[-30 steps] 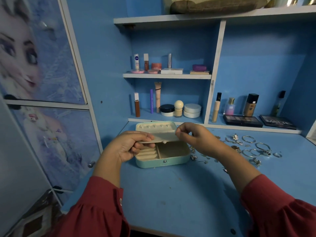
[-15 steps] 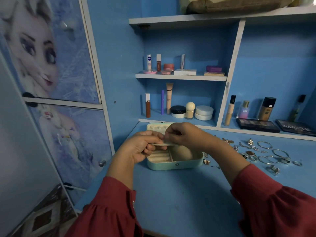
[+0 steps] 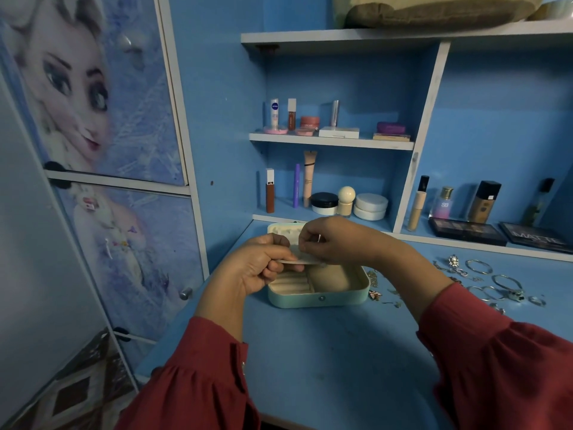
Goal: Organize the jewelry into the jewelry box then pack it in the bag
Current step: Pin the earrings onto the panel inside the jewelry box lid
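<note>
head view: i read the task as being at an early stage. the jewelry box (image 3: 319, 288) sits open on the blue surface (image 3: 325, 361), its lid tipped back toward the shelves. its padded ring rolls and the compartment beside them look empty, as far as i can see past the hands.

hand state:
- left hand (image 3: 257, 268): fingers curled, pinching the left end of a thin pale insert panel (image 3: 299, 261) held just above the open box.
- right hand (image 3: 335, 242): fingertips pinched at the panel's top right edge. i cannot tell whether a small piece is held between them; it is too small to resolve.

done so far, in my judgement:
- box opened and placed in reach.
- the panel is lifted from, or folded out of, the box; which one is unclear.

left to do:
- almost all of the sorting. the loose jewelry (image 3: 483, 280) (bangles, rings, small earrings) lies scattered on the surface to the right of the box, some pieces just beside its right wall, others well apart.
- panel reseated and lid closed.
- box packed in the bag. i see no bag for certain; a padded brown object (image 3: 434, 10) lies on the top shelf, and i cannot confirm what it is.
</note>
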Demonstrator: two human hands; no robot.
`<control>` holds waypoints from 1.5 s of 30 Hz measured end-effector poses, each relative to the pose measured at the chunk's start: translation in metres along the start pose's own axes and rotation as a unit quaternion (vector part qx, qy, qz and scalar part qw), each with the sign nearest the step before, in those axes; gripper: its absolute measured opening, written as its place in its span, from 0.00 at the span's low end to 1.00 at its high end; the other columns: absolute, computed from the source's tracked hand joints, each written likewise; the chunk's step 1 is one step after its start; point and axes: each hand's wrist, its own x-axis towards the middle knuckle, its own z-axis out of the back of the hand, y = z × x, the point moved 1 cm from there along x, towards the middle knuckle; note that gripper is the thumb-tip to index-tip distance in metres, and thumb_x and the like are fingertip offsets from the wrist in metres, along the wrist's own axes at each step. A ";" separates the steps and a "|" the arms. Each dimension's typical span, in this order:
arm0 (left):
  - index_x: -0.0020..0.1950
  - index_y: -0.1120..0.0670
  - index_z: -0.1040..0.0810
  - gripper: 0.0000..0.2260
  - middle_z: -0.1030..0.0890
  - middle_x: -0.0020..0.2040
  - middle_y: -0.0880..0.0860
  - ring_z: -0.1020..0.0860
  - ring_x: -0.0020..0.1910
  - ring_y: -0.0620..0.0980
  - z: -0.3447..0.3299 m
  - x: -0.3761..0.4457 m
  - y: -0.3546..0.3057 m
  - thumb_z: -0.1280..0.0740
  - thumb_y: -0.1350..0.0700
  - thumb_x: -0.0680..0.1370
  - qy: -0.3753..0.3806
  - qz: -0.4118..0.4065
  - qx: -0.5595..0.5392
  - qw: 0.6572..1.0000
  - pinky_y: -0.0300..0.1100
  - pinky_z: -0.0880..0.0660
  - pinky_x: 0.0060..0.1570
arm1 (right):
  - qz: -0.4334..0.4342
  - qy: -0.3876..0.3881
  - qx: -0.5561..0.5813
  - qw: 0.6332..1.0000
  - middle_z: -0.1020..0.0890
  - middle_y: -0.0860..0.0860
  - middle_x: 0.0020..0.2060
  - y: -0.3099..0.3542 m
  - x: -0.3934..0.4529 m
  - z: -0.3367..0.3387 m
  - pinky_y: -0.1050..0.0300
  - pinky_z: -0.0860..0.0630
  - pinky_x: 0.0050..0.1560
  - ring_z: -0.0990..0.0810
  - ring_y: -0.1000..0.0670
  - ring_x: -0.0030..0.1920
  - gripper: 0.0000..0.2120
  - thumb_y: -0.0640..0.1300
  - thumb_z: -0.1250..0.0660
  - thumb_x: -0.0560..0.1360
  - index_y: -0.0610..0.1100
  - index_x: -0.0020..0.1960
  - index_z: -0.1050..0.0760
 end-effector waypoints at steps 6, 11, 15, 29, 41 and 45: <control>0.40 0.54 0.31 0.13 0.19 0.32 0.63 0.39 0.16 0.39 0.000 0.000 0.000 0.36 0.71 0.74 -0.003 0.001 0.000 1.000 0.29 0.44 0.15 | 0.006 0.028 -0.029 0.999 0.26 0.59 0.41 0.003 0.002 0.001 0.63 0.32 0.44 0.26 0.56 0.44 0.03 0.46 0.37 0.78 0.51 0.46 0.26; 0.40 0.54 0.31 0.13 0.19 0.32 0.64 0.38 0.16 0.39 0.000 0.000 0.001 0.36 0.71 0.74 -0.007 0.002 -0.002 1.000 0.29 0.44 0.15 | 0.006 0.042 -0.058 0.997 0.25 0.57 0.41 0.007 0.002 0.003 0.60 0.30 0.45 0.26 0.55 0.43 0.05 0.48 0.38 0.79 0.50 0.47 0.24; 0.40 0.54 0.31 0.13 0.19 0.31 0.64 0.39 0.16 0.39 -0.001 0.001 0.001 0.37 0.72 0.75 -0.009 0.000 -0.002 1.000 0.29 0.45 0.15 | -0.002 0.053 -0.071 0.996 0.24 0.56 0.42 0.008 0.003 0.001 0.56 0.26 0.49 0.25 0.54 0.45 0.07 0.50 0.38 0.78 0.49 0.50 0.22; 0.37 0.54 0.33 0.14 0.19 0.32 0.63 0.39 0.16 0.39 -0.002 -0.002 0.000 0.39 0.72 0.75 -0.011 -0.001 0.001 1.000 0.29 0.44 0.15 | -0.021 0.032 -0.001 0.999 0.22 0.59 0.43 -0.001 0.000 0.003 0.63 0.29 0.46 0.24 0.59 0.44 0.04 0.50 0.35 0.76 0.52 0.48 0.22; 0.36 0.55 0.32 0.14 0.19 0.33 0.65 0.40 0.16 0.40 -0.002 -0.002 -0.001 0.40 0.72 0.74 -0.016 0.001 0.013 1.000 0.30 0.44 0.15 | -0.027 0.058 -0.032 0.997 0.20 0.54 0.46 0.006 0.005 0.001 0.53 0.24 0.52 0.23 0.52 0.47 0.06 0.46 0.36 0.77 0.48 0.49 0.21; 0.37 0.55 0.33 0.14 0.19 0.32 0.65 0.39 0.16 0.40 -0.002 -0.002 0.000 0.39 0.73 0.74 -0.018 0.002 0.013 1.000 0.30 0.44 0.15 | -0.020 0.064 -0.031 0.997 0.21 0.55 0.44 0.006 0.005 0.001 0.55 0.25 0.50 0.23 0.53 0.46 0.05 0.44 0.35 0.76 0.47 0.48 0.21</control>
